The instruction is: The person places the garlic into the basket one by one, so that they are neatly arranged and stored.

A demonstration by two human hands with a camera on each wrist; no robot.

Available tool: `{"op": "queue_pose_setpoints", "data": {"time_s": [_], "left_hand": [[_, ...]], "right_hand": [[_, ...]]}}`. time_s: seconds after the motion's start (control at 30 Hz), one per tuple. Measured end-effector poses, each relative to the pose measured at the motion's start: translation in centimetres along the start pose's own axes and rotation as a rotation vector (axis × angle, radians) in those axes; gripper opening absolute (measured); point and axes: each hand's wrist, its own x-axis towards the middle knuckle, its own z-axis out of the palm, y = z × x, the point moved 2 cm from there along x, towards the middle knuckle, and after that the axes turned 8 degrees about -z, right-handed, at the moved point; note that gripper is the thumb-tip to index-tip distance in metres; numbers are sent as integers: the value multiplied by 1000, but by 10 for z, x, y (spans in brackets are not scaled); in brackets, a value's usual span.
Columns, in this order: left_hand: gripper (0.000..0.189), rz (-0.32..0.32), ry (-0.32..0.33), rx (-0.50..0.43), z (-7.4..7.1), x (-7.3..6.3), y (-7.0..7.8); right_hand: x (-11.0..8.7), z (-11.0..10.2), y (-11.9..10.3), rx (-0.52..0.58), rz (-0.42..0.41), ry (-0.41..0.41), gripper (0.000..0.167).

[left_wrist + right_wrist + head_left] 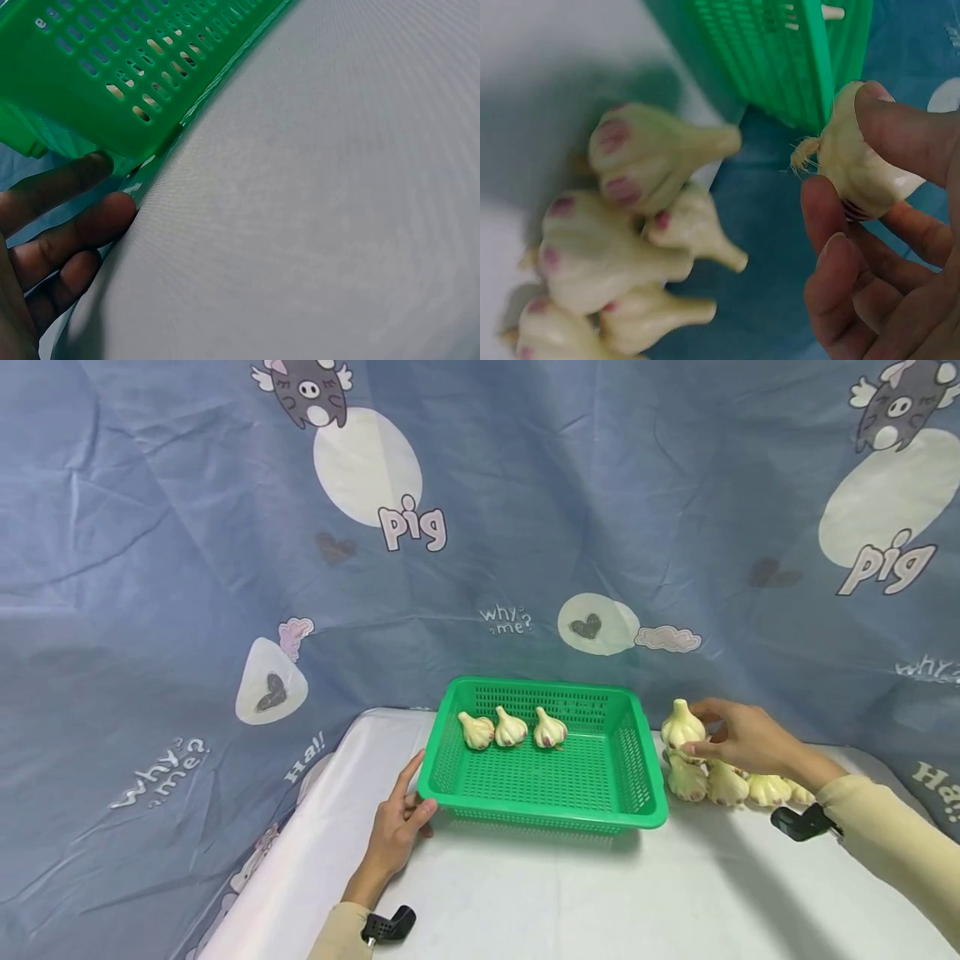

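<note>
My right hand (750,739) pinches a garlic bulb (681,727) between thumb and fingers, stem up, just off the green basket's right side. In the right wrist view the held bulb (855,165) shows its stringy roots turned toward the basket. My left hand (396,827) rests at the front left corner of the green plastic basket (525,811), its fingers along the side and thumb by the front rim. The left wrist view has its loosely bent fingers (75,236) close to the basket's lower corner. Three garlic bulbs (512,727) lie in a row inside, toward the back left.
Several more garlic bulbs (727,785) lie bunched on the white tabletop (540,893), right of the basket and below my right hand. Behind the table hangs a blue cloth (480,560) with printed pigs and lettering.
</note>
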Motion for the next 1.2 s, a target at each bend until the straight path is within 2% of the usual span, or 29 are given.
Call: {"op": "queue_pose_setpoints", "data": {"time_s": [0.3, 0.53, 0.83, 1.0, 1.2], "left_hand": [[74, 12, -5, -4, 2, 0, -1], [74, 10, -10, 1, 1, 1, 0], [74, 12, -4, 10, -3, 1, -1], [74, -5, -10, 4, -2, 1, -1], [74, -4, -3, 8, -2, 1, 0]], "right_hand": [[26, 14, -19, 24, -66, -3, 67], [46, 20, -30, 45, -49, -24, 59], [76, 36, -39, 74, -80, -70, 66], [89, 47, -41, 35, -65, -123, 68], [104, 58, -43, -24, -55, -157, 62]]}}
